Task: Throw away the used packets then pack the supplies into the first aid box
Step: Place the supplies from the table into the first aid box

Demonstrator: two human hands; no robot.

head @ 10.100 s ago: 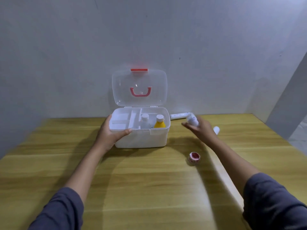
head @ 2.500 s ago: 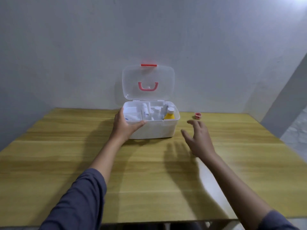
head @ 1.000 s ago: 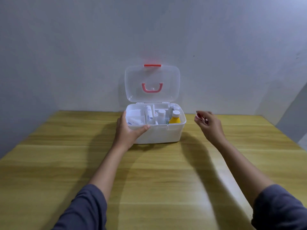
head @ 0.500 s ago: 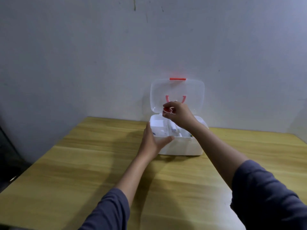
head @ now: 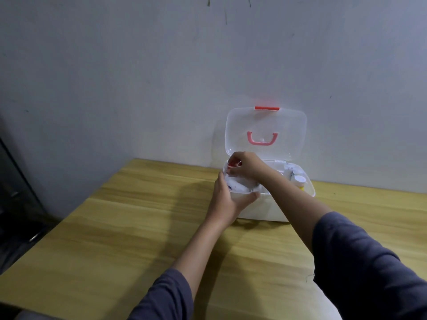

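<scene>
The white first aid box stands on the wooden table against the wall, its clear lid with a red handle raised upright. My left hand grips the box's front left corner. My right hand reaches over the left end of the box and pinches a small red tape roll just above the rim. Inside lie a white tube on the left and a yellow bottle with a white cap on the right; my forearm hides the middle.
The wooden table stretches toward me and to both sides of the box. A grey wall rises right behind the box. A dark area lies beyond the table's left edge.
My right hand picked the red tape roll off the table to the right of the box, carried it leftward and lowered it to the box's left end. The view shifted left.
</scene>
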